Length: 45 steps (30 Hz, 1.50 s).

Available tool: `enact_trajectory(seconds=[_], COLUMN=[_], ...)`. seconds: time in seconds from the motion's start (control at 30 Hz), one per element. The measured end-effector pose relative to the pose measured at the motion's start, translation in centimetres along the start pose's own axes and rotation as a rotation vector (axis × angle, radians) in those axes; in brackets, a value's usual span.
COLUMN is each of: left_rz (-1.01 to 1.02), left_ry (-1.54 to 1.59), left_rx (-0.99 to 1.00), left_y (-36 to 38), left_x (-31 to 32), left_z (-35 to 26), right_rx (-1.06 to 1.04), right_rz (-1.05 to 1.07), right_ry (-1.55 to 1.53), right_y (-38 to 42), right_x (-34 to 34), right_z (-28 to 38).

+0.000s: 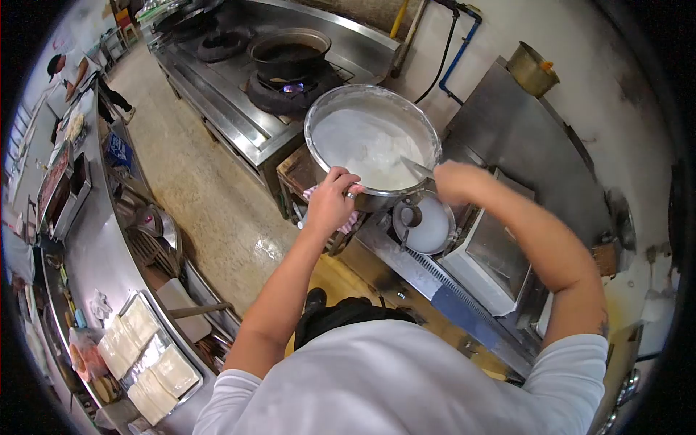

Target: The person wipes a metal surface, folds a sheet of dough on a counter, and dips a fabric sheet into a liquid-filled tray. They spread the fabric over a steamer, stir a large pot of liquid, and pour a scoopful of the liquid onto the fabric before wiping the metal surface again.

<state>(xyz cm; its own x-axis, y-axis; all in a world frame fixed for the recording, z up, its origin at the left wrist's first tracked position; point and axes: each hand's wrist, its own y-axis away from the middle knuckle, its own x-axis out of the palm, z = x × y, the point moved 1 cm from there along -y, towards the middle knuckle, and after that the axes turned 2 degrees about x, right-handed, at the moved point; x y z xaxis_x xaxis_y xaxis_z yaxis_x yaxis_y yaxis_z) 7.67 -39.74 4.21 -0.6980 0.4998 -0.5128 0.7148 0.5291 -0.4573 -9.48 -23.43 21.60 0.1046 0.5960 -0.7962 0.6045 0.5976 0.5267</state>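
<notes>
A large round metal pot [320, 161] holds thick white liquid [355, 138] with a lumpy patch near its right side. My left hand [335, 197], with a ring on one finger, is closed over the pot's near rim. In my right hand [458, 183] is the handle of a flat metal utensil [417, 168]. The utensil's lower end dips into the white liquid, so its full shape is hidden. Beside the pot, below my right hand, stands a smaller pot [432, 226] with whitish contents and a metal ladle or cup [410, 216] at its edge.
Behind the pot, a dark wok [290, 54] sits on a burner with a blue flame [293, 88]. A white box-like container [484, 272] is at right. At left runs a steel counter [116, 254] with a tray of pale sheets [190, 378]. A person [76, 71] stands farther off.
</notes>
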Motion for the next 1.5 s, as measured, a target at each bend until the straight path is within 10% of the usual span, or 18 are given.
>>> enact_trajectory(seconds=[0.23, 0.4, 0.57, 0.87, 1.03, 1.23, 1.5], left_rz=[0.039, 0.021, 0.018, 0.047, 0.044, 0.039, 0.014], left_ry=[-0.006, 0.015, 0.019, -0.011, 0.020, 0.060, 0.022], left_rx=[-0.034, -0.010, -0.032, -0.068, -0.061, -0.050, -0.026], left_y=[-0.3, -0.3, -0.1, -0.4, -0.4, -0.3, -0.3], left_x=[-0.1, 0.1, 0.0, -0.1, 0.2, -0.1, 0.3], left_z=[-0.2, -0.3, -0.3, -0.9, -0.6, -0.9, -0.4], right_rx=[0.002, -0.176, 0.086, -0.175, -0.225, -0.026, -0.071], right_rz=[0.336, -0.240, -0.435, 0.274, 0.217, -0.419, -0.003], right_ry=[-0.248, -0.129, -0.115, 0.097, -0.013, -0.104, 0.026], right_y=[-1.5, 0.0, -2.5, -1.9, -1.0, -0.9, -0.2], right_x=[-4.1, 2.7, 7.6, -2.8, -2.4, 5.9, 0.1], right_z=[-1.8, 3.6, 3.6, -1.7, 0.1, 5.1, -0.7])
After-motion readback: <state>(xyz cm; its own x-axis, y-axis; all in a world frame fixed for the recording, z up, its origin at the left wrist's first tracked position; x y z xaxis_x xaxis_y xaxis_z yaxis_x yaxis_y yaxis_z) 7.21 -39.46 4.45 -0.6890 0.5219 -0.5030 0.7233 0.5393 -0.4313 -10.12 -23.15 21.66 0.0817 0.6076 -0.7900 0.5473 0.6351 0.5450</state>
